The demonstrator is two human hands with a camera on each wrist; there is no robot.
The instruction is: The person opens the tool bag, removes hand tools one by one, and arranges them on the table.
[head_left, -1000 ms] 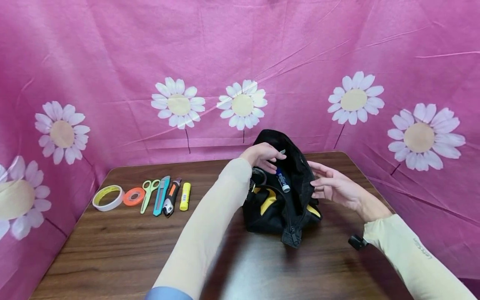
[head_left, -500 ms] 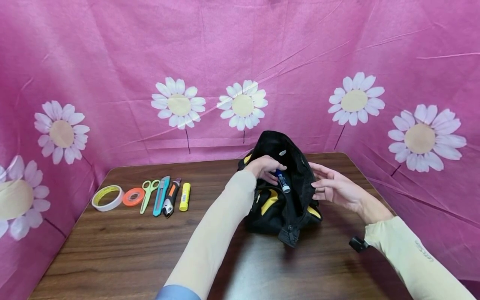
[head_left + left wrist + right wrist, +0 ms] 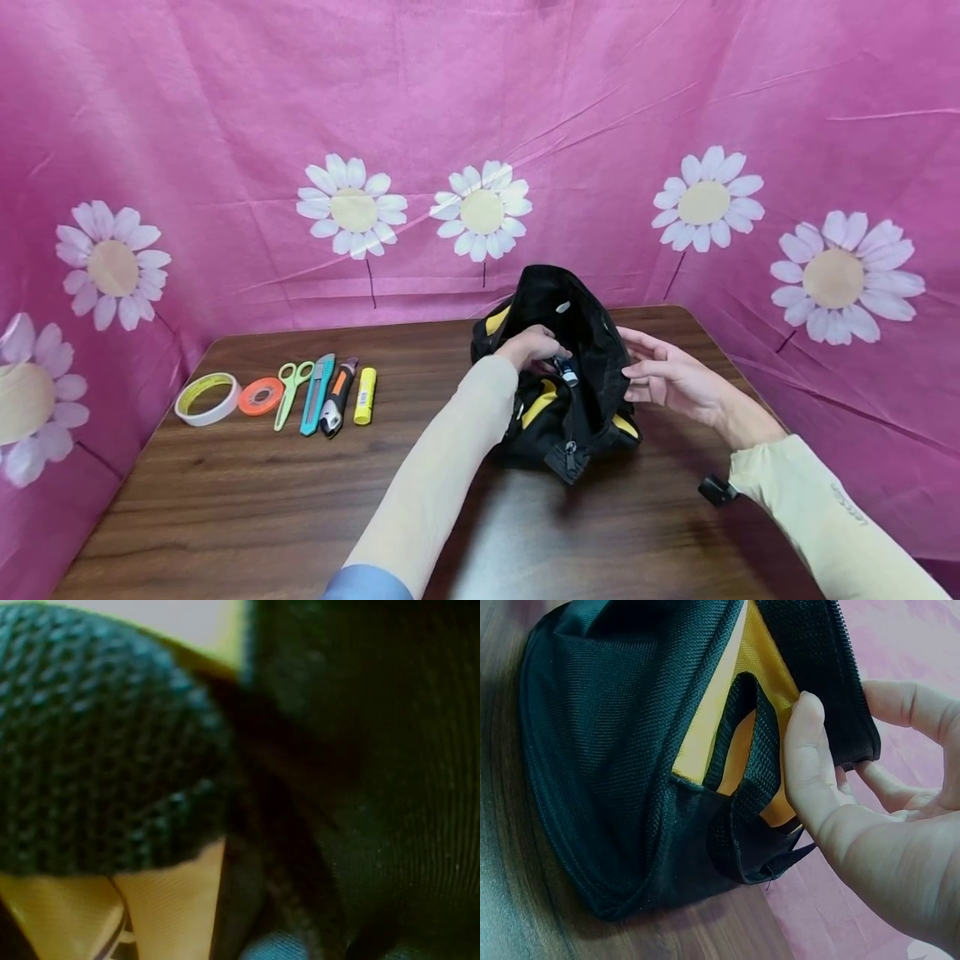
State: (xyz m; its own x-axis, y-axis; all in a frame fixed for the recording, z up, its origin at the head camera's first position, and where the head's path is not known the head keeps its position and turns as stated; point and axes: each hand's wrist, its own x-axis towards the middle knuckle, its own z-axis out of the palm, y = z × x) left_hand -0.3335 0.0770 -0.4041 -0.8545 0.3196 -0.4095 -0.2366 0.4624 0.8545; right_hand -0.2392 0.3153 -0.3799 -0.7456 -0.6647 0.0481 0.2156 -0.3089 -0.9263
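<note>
A black and yellow zippered tool bag (image 3: 577,417) stands on the table with its mouth spread. My left hand (image 3: 534,344) reaches down into it, its fingertips partly hidden beside a blue tube with a whitish end (image 3: 567,372); whether they hold it is unclear. Close to the left wrist camera are the bag's black webbing strap (image 3: 105,742) and yellow cloth (image 3: 172,907). My right hand (image 3: 671,379) grips the bag's right rim. In the right wrist view, its thumb (image 3: 808,750) presses the outside near the strap handle (image 3: 757,780), with fingers behind the zipper edge (image 3: 847,667).
On the left of the wooden table (image 3: 247,517) lie a white tape roll (image 3: 207,400), an orange tape roll (image 3: 260,396), green scissors (image 3: 292,392), a teal box cutter (image 3: 318,394), an orange and black cutter (image 3: 339,398) and a yellow glue stick (image 3: 365,396). A pink flowered cloth (image 3: 420,108) hangs behind.
My left hand has gone lower and deeper into the bag, towards the blue tube, of which less shows. The zipper end has shifted slightly left. My right hand keeps its place on the rim.
</note>
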